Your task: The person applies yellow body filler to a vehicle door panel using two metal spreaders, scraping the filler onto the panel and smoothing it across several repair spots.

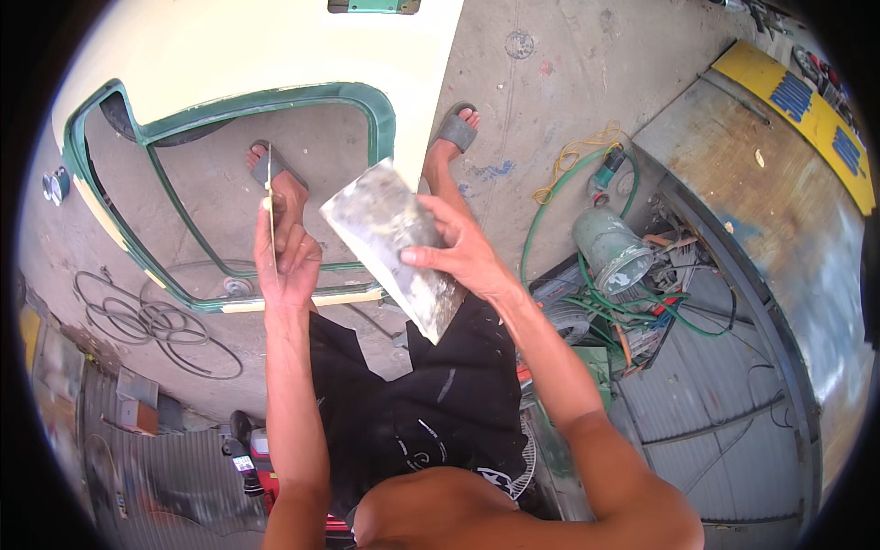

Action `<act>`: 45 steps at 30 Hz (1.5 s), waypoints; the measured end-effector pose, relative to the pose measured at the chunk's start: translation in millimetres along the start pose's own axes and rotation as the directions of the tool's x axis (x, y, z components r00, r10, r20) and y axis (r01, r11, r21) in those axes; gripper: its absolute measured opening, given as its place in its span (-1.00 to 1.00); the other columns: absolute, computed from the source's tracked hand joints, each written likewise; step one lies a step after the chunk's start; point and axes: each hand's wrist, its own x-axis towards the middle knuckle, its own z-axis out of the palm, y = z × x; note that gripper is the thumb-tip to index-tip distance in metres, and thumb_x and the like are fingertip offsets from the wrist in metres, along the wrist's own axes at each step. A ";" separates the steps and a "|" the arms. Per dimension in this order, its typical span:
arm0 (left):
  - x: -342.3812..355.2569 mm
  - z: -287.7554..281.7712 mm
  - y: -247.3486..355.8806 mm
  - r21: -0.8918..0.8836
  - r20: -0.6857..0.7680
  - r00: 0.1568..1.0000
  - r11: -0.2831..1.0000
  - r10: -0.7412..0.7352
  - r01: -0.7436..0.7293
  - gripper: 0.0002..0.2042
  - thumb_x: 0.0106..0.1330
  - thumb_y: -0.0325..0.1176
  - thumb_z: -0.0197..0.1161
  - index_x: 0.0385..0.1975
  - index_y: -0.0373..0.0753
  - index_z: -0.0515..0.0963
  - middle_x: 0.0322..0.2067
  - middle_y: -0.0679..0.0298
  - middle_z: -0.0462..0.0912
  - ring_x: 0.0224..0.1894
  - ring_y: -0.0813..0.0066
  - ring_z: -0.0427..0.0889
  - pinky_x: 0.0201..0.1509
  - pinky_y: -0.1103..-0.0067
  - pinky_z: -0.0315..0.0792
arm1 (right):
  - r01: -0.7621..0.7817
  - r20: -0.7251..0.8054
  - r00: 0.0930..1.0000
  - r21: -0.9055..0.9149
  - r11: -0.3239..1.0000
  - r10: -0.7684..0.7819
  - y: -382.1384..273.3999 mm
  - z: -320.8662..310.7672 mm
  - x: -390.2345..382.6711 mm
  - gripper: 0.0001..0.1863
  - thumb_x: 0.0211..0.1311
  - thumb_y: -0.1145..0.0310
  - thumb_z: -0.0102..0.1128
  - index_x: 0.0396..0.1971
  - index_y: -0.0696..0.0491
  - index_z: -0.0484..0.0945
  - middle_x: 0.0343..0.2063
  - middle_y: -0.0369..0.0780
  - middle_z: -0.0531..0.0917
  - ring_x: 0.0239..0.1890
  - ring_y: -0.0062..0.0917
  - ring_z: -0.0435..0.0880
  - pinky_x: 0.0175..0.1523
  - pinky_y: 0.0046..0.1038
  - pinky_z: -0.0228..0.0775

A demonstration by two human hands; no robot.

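Note:
My left hand (291, 261) pinches a thin putty spreader (270, 215), turned edge-on, with cream paste along its upper end. In my right hand (458, 247) is a flat rectangular putty board (371, 215), grey and smeared with cream; it is tilted, thumb on its face and the other fingers partly hidden at its edge. Both tools are held up in front of me, apart from each other. Beyond and below them lies a cream vehicle door (275, 46) with a green window frame (266, 96); my left foot shows through its window opening.
A coiled dark hose (160, 321) lies on the concrete at left. To the right are a teal angle grinder (605, 172), a grey-green bucket (612, 252) and tangled green hoses. A rusty metal sheet (733, 165) stretches along the far right, with a yellow panel (797, 115) at its edge.

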 end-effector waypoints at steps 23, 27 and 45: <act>-33.9 31.1 101.0 0.705 -0.265 0.928 0.709 0.262 0.001 -0.66 0.47 -0.12 0.06 0.09 -0.18 0.48 -0.10 0.29 0.64 -0.10 0.46 0.64 -0.04 0.48 0.54 | -0.306 -0.799 0.297 -0.598 0.740 -0.523 44.0 1.0 251.1 -0.49 0.19 0.45 0.11 0.20 0.01 0.42 0.02 -0.09 0.43 0.16 -0.17 0.32 0.10 -0.01 0.29; -28.0 23.1 98.3 0.657 -0.243 0.954 0.754 0.178 0.026 -0.63 0.48 -0.12 0.05 0.13 -0.19 0.46 -0.01 0.27 0.62 0.00 0.42 0.61 0.09 0.42 0.50 | -0.300 -0.510 0.426 -0.859 0.415 -0.747 84.5 5.1 236.4 -0.36 0.03 0.53 0.18 0.23 -0.04 0.44 -0.04 -0.16 0.49 0.06 -0.25 0.39 0.12 -0.12 0.22; -7.4 40.6 45.4 0.743 -0.262 0.948 0.665 0.182 0.077 -0.51 0.47 -0.09 0.03 0.27 -0.27 0.31 0.22 0.13 0.44 0.24 0.23 0.44 0.33 0.27 0.30 | -0.333 -0.889 0.318 -0.431 0.839 -0.330 97.1 -25.7 212.4 -0.34 0.18 0.51 0.09 0.34 -0.07 0.27 0.10 -0.06 0.35 0.15 -0.13 0.28 0.13 -0.03 0.25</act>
